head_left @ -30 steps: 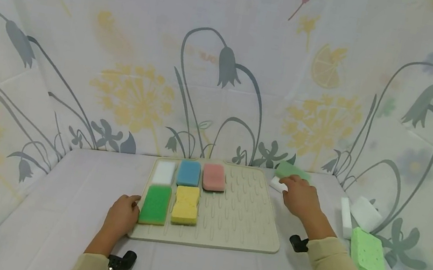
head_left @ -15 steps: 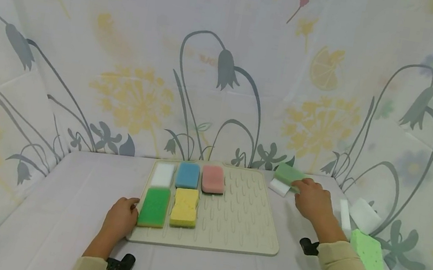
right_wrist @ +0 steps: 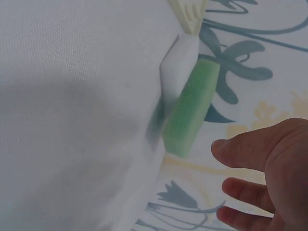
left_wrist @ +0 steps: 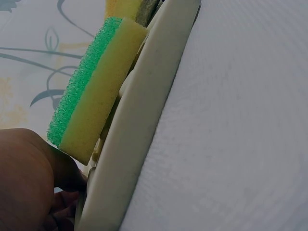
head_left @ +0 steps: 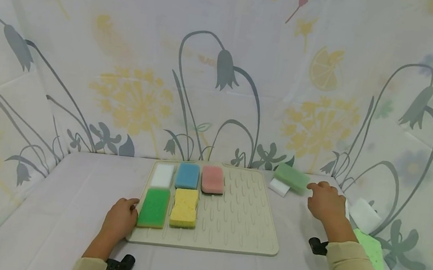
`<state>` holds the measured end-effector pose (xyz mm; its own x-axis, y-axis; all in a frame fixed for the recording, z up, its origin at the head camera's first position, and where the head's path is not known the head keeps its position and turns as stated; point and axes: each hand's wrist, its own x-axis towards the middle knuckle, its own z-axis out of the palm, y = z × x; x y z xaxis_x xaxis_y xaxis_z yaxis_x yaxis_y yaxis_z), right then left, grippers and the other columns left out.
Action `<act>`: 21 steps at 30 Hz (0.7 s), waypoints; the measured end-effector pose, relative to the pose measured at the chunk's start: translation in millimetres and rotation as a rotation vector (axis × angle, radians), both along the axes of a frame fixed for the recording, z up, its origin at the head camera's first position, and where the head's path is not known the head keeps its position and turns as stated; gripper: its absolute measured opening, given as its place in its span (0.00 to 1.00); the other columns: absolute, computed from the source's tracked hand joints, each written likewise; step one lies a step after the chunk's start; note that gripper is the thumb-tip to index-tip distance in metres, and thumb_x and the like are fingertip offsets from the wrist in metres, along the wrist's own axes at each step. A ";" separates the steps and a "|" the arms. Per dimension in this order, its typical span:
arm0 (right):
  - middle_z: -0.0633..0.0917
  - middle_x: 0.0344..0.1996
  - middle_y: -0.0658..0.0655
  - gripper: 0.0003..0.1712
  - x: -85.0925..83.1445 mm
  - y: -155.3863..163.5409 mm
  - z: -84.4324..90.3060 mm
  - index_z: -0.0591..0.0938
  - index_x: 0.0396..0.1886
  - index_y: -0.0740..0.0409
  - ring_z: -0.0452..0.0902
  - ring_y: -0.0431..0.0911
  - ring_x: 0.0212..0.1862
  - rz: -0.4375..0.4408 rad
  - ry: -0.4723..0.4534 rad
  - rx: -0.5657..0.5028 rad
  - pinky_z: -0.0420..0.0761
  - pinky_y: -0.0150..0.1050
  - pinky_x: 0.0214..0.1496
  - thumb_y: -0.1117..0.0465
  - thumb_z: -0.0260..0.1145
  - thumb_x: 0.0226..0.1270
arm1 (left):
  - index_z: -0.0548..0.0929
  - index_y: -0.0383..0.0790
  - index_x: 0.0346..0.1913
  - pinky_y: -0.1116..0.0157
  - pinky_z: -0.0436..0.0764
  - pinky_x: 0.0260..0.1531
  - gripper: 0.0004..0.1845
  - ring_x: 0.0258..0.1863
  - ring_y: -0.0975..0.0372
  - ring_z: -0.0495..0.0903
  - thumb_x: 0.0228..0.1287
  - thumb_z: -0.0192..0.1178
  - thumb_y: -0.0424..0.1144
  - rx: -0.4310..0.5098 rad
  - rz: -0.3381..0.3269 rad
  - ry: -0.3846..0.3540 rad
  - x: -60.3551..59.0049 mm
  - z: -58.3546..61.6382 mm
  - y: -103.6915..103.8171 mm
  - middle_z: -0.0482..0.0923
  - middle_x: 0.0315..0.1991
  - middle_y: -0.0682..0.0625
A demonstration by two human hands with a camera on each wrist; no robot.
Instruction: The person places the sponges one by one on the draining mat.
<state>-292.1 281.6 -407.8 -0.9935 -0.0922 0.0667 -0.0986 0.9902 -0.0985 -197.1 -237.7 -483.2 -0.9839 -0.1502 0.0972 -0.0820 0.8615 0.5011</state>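
Note:
A beige ridged drying mat (head_left: 236, 223) lies mid-table with white (head_left: 163, 175), blue (head_left: 187, 175) and pink (head_left: 213, 179) sponges in its back row. A green-topped sponge (head_left: 154, 207) and a yellow sponge (head_left: 184, 207) sit in front of them. My left hand (head_left: 129, 210) holds the mat's front-left edge (left_wrist: 139, 134), thumb beside the green-topped sponge (left_wrist: 96, 91). My right hand (head_left: 320, 191) hovers with fingers relaxed, holding nothing, just right of a pale green sponge (head_left: 290, 177) that leans on a white block (head_left: 278, 187). In the right wrist view the pale green sponge (right_wrist: 190, 110) and white block (right_wrist: 175, 67) lie apart from my fingers (right_wrist: 240, 149).
At the far right lie white foam blocks (head_left: 364, 215) and a light green sponge (head_left: 372, 254), partly behind my right sleeve. A flowered cloth backdrop (head_left: 224, 84) walls in the table at the back and sides. The mat's right half holds no sponges.
My right hand has drawn away to the right, off the pale green sponge, which now rests on the white block. My left hand has stayed at the mat's edge.

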 end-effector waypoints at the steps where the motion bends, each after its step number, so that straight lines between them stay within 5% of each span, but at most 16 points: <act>1: 0.69 0.61 0.74 0.24 -0.7 2.6 -0.7 0.73 0.63 0.61 0.64 0.75 0.58 -0.005 -0.003 0.000 0.68 0.72 0.48 0.62 0.56 0.67 | 0.78 0.25 0.56 0.54 0.78 0.35 0.19 0.34 0.54 0.77 0.66 0.51 0.31 0.000 0.000 0.000 0.4 0.6 0.1 0.78 0.38 0.38; 21: 0.57 0.63 0.82 0.27 -0.4 31.0 -3.3 0.67 0.66 0.65 0.59 0.81 0.56 -0.154 -0.128 -0.101 0.66 0.72 0.48 0.64 0.49 0.68 | 0.78 0.25 0.56 0.54 0.77 0.34 0.19 0.33 0.55 0.76 0.66 0.51 0.31 0.002 0.002 0.008 1.3 0.4 0.4 0.77 0.37 0.39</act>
